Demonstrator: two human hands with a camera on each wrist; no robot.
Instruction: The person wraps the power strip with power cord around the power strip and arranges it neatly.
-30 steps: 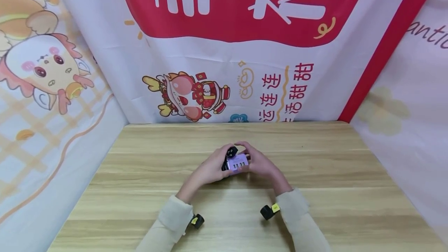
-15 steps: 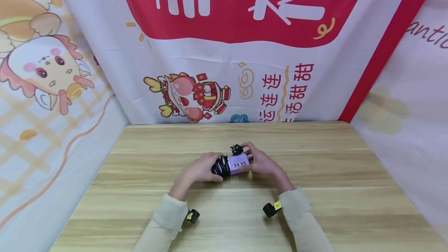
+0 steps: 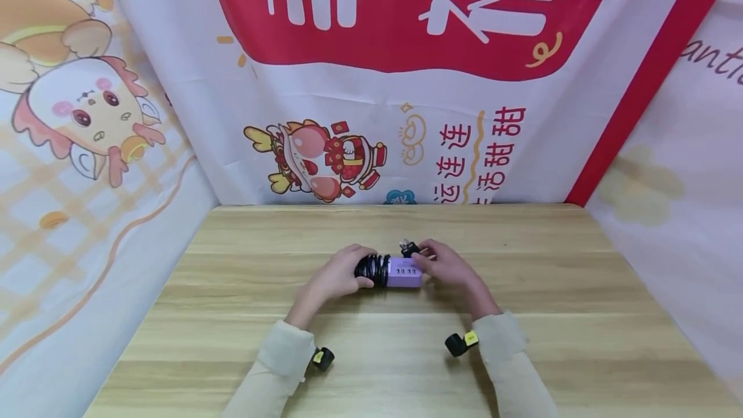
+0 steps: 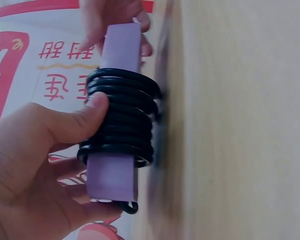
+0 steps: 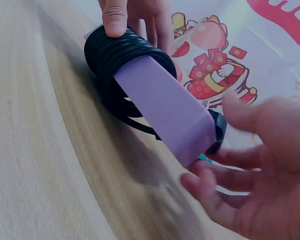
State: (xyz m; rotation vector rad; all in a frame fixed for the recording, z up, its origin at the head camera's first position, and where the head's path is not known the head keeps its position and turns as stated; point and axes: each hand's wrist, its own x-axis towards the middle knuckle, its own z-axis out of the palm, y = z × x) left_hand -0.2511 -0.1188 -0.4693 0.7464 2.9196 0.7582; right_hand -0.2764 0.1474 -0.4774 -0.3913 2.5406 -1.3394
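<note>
A purple power strip (image 3: 404, 278) with several USB ports lies across both hands' reach, black cord (image 3: 378, 269) coiled round its left part. My left hand (image 3: 336, 274) grips the coiled end; its thumb (image 4: 96, 102) presses on the loops in the left wrist view. At the strip's right end, the black plug (image 3: 409, 249) sticks up behind it, prongs to the upper left. My right hand (image 3: 449, 268) is beside that end with fingers loosely bent. The right wrist view shows a gap between its thumb (image 5: 233, 107) and the strip. Part of the plug (image 5: 219, 131) is hidden there.
The wooden table (image 3: 371, 366) carries the work. A printed cloth (image 3: 348, 95) hangs behind its far edge, with more patterned cloth (image 3: 75, 224) on the left and right. Black wrist cameras (image 3: 455, 344) sit at both cuffs.
My left hand shifts back left, uncovering the coiled cord, then grips that end. The strip turns level and moves slightly right. My right hand's hold on its end loosens, and the plug moves right.
</note>
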